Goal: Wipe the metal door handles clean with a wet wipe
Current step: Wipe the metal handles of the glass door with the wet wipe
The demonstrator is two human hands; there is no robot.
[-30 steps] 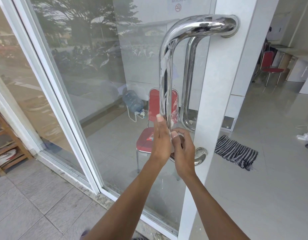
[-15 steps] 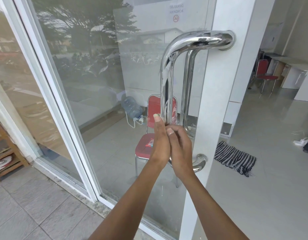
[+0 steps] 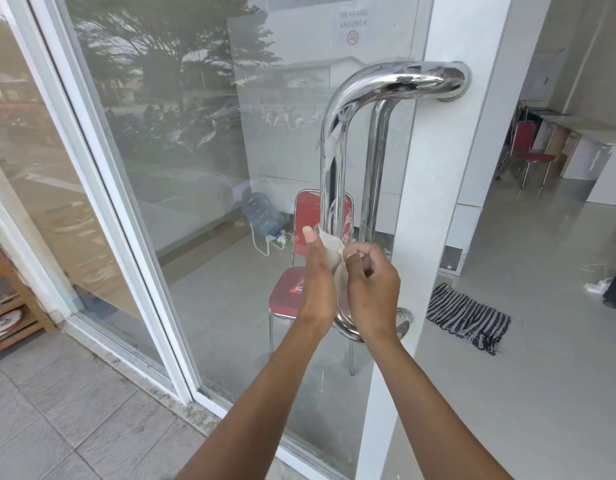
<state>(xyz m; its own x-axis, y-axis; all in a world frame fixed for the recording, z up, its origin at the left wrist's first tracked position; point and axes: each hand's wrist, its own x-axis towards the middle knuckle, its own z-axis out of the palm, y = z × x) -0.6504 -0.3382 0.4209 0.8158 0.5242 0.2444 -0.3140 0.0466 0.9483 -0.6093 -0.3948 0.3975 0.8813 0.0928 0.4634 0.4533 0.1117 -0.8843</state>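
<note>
While your left hand (image 3: 318,275) and right hand (image 3: 370,282) now pinch the crumpled white wet wipe (image 3: 331,251) together, it has come off the curved chrome door handle (image 3: 331,161); wiping is paused.

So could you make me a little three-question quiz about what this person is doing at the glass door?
1. True or false: the left hand and right hand both hold the crumpled white wet wipe.
2. Which object is seen through the glass behind the curved shiny chrome door handle? A) red padded chair B) green bucket C) wooden ladder
3. Fill in: the striped black-and-white cloth lies on the ____.

Key: 1 true; 2 A; 3 floor.
</note>
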